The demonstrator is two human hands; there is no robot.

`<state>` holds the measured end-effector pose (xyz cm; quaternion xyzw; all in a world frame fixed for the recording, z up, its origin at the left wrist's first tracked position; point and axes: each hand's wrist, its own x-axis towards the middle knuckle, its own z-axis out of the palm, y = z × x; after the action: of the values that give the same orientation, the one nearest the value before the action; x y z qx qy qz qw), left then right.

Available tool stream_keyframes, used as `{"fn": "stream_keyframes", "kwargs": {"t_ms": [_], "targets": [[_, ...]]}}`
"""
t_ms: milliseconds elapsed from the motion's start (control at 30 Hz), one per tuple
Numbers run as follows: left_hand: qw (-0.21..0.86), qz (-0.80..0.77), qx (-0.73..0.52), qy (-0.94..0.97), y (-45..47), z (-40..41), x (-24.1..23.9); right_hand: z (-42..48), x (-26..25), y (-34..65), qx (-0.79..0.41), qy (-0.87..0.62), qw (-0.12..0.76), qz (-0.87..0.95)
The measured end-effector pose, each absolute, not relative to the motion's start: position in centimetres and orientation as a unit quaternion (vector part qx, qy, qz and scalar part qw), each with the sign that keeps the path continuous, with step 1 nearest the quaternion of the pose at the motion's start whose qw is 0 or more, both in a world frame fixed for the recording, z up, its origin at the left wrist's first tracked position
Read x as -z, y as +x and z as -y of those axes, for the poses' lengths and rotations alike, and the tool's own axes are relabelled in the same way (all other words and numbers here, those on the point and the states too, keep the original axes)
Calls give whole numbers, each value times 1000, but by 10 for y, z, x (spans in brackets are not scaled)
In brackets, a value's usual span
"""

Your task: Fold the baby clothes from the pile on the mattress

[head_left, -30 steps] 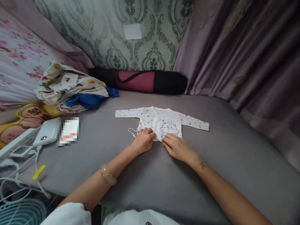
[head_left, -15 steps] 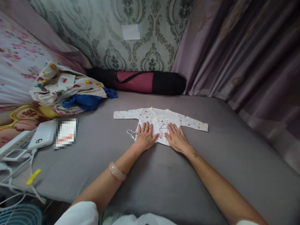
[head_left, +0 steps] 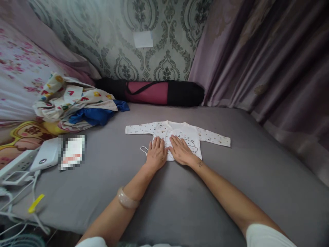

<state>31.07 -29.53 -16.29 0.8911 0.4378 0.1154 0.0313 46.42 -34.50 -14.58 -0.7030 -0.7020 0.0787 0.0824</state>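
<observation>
Grey sheeting (head_left: 190,206) lies nearest, under both forearms; a pale bangle (head_left: 127,200) rings the left one; beyond it the left hand (head_left: 156,154) rests open, palm down, on the lower front of a small white shirt (head_left: 177,129); the right hand (head_left: 182,151), also open and flat, lies just beside it, partly over the printed animal; neither grips any cloth; the shirt sits in the middle of the sheeting, front up, its body flat and its panels seemingly lapped, so the laying-out looks largely done; a thin tie (head_left: 143,147) loops loose beside the left hand, apparently unfastened; farther up, both sleeves (head_left: 215,137) stretch outward with no fold in them, so any folding looks not yet begun; behind, a heap of patterned cloth (head_left: 77,97) and a red-and-black bag (head_left: 151,92) lie apart from the shirt.
</observation>
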Motion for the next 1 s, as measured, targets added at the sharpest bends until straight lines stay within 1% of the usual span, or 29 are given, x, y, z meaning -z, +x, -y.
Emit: {"fn": "stream_keyframes", "kwargs": {"t_ms": [100, 233, 300, 433, 500, 633, 700, 867, 933, 1000], "targets": [[42, -436, -100, 893, 309, 293, 169, 336, 145, 464, -119, -702, 65, 699], [12, -438, -134, 889, 311, 294, 164, 309, 136, 465, -64, -713, 109, 689], [0, -440, -147, 886, 311, 293, 161, 294, 137, 466, -49, -710, 115, 693], [24, -441, -100, 892, 308, 289, 159, 273, 143, 467, -100, -709, 64, 696], [35, -435, -83, 896, 308, 287, 159, 265, 143, 467, -110, -712, 54, 691], [26, -442, -123, 888, 308, 283, 156, 242, 139, 461, -60, -711, 102, 693], [20, -453, -148, 879, 307, 280, 155, 230, 142, 455, -52, -701, 108, 703], [8, -467, -161, 870, 305, 273, 160, 214, 154, 447, -121, -698, 76, 702], [16, -463, -140, 875, 305, 272, 163, 215, 152, 450, -138, -691, 91, 703], [26, -458, -113, 881, 305, 272, 165, 220, 147, 458, -140, -698, 126, 691]]}}
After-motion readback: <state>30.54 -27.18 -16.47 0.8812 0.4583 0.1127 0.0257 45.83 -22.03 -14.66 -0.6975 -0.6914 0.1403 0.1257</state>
